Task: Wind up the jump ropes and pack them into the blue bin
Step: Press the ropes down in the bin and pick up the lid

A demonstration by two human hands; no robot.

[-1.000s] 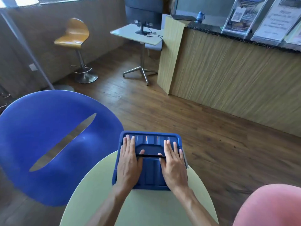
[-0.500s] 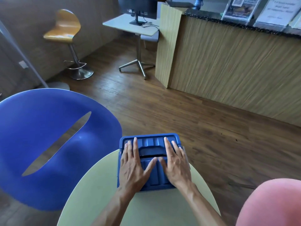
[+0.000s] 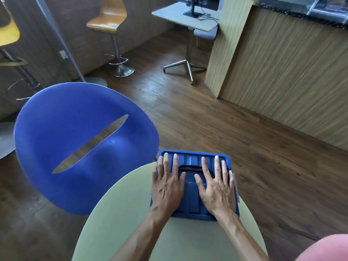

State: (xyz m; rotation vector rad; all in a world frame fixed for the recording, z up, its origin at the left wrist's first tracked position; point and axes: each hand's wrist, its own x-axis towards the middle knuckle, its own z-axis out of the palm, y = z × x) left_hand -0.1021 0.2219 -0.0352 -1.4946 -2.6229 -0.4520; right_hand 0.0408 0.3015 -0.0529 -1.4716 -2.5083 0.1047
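The pale green round table (image 3: 120, 219) is serving as the landmark, and one blue bin (image 3: 192, 157) is sitting at its far edge, slightly overhanging the floor. The bin is wearing its blue ribbed lid (image 3: 190, 204), so packing is looking essentially finished; only seating the lid appears to be left. A dark strip is showing in the lid's recess between the thumbs, which may be a handle or part of a jump rope; the view is too blurred to tell. No loose jump ropes are lying on the table, so none can be counted.

Two hands are working: the left hand (image 3: 167, 187) and the right hand (image 3: 216, 191) are both lying flat on the lid, fingers straight and spread, pressing down and gripping nothing.

Left of the table, one large blue shell chair (image 3: 56, 140) is standing. Beyond the table, two yellow bar stools (image 3: 107, 17) are showing, plus one small desk (image 3: 180, 16) carrying one monitor.
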